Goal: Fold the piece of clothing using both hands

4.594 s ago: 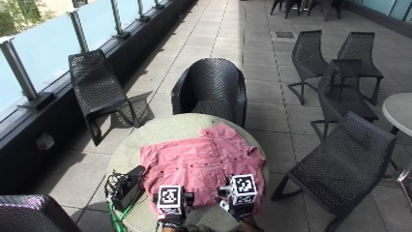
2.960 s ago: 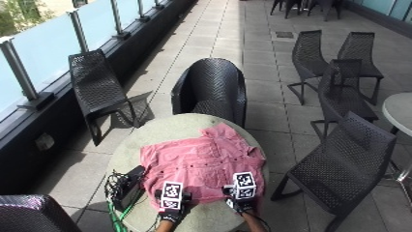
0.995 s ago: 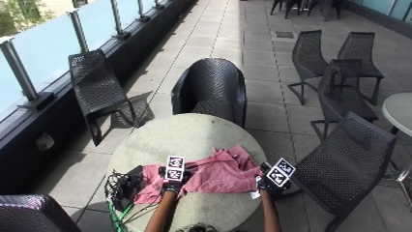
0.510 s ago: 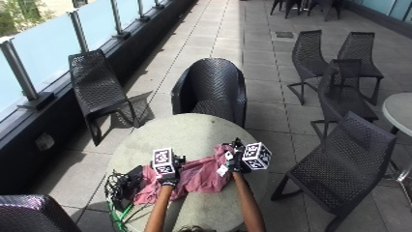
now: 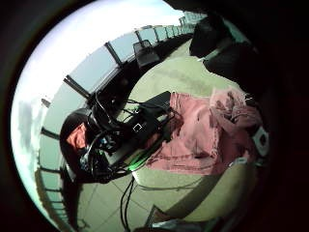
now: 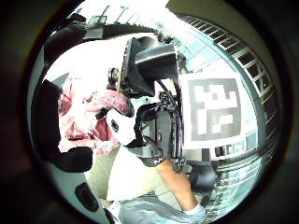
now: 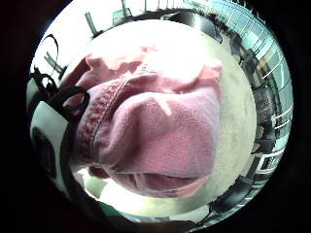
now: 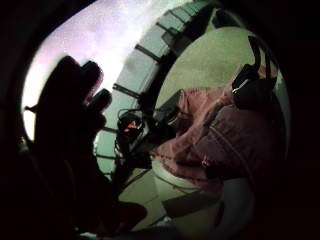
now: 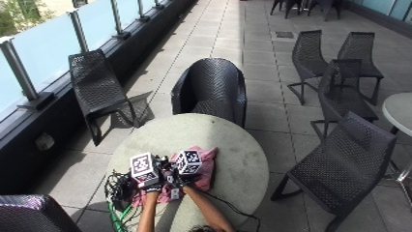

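Forearms reach up from the near edge of the round table (image 9: pixel 244 159) and meet close together over its left half. The left hand (image 9: pixel 149 180) and the right hand (image 9: pixel 184 172) sit side by side, almost touching, both over the pink shirt (image 9: pixel 205 166). The right little-finger palm view is filled with a bunched fold of that shirt (image 7: pixel 155 136), seam and hem showing right against the palm. The left thumb palm view shows the right hand (image 6: pixel 154 135) just beside it, with a gathered wad of pink cloth (image 6: pixel 110 100) at its fingers. Whether either hand's fingers are curled round the cloth or only pressing it flat cannot be told from these views.

Cloth lies crumpled into a narrow heap on the tabletop, its far corner sticking out beyond the right hand towards the table's middle. Just left of the hands, at the table's near-left rim, sits a tangle of black cables and gear (image 9: pixel 118 186), touching the shirt's edge in the left little-finger view (image 5: pixel 130 135).

Beyond the table stands a black woven armchair (image 9: pixel 209 89), a slatted black chair (image 9: pixel 96 87) by the glass railing (image 9: pixel 45 43) to the left, and more black chairs (image 9: pixel 338 164) on the paved terrace to the right.
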Demonstrator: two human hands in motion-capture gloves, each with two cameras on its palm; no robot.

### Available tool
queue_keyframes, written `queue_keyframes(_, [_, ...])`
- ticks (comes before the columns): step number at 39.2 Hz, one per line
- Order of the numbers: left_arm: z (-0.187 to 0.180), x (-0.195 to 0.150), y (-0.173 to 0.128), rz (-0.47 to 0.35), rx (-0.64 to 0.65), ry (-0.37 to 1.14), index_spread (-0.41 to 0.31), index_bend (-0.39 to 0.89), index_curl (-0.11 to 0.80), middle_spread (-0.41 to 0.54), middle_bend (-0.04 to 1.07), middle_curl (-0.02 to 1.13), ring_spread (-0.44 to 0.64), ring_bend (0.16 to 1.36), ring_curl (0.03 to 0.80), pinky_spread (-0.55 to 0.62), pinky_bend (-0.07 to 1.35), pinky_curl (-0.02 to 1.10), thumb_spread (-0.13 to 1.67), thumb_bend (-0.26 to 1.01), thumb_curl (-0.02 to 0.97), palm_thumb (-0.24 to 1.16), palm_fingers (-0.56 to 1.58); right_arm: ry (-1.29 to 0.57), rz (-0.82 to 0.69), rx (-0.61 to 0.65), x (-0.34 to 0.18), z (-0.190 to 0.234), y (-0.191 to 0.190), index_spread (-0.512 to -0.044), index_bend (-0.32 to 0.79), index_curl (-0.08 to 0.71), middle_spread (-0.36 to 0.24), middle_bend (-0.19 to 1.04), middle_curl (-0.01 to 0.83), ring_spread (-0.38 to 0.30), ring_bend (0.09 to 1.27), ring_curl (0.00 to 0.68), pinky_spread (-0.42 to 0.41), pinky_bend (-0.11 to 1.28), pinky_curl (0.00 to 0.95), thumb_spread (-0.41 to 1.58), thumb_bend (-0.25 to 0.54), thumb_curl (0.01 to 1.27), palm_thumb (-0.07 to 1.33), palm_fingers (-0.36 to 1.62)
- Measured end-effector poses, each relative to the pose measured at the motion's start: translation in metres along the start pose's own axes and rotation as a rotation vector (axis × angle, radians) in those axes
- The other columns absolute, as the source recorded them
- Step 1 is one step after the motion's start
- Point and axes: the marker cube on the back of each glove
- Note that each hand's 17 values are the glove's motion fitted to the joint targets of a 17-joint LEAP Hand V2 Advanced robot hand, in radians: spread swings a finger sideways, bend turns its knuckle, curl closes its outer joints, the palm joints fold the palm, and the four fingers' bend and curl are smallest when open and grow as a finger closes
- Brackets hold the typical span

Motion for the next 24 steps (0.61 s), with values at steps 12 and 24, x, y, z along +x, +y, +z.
queue_keyframes(12, [0.007,-0.006,0.008,0.005,-0.042,-0.004,-0.137,0.14,0.366,-0.063,0.16,0.32,0.04,0.56,0.344,0.30,0.27,0.40,1.60,0.18,0.253,0.63,0.57,-0.006,-0.091,-0.098,-0.001,0.018,-0.001,-0.292,0.11,0.257,-0.222,0.43,0.519,-0.226,0.86,0.497,-0.265,0.82,0.485,0.50,-0.028,0.62,1.04,1.24])
queue_keyframes(24, [0.011,0.015,0.007,0.074,-0.028,0.003,-0.125,0.13,0.345,-0.066,0.17,0.33,0.03,0.57,0.344,0.30,0.28,0.40,1.59,0.20,0.259,0.62,0.56,0.504,-0.142,-0.312,0.083,-0.082,0.013,-0.314,0.09,0.191,-0.153,0.21,0.452,-0.137,0.63,0.455,-0.083,0.86,0.501,0.85,-0.051,0.54,0.87,0.33])
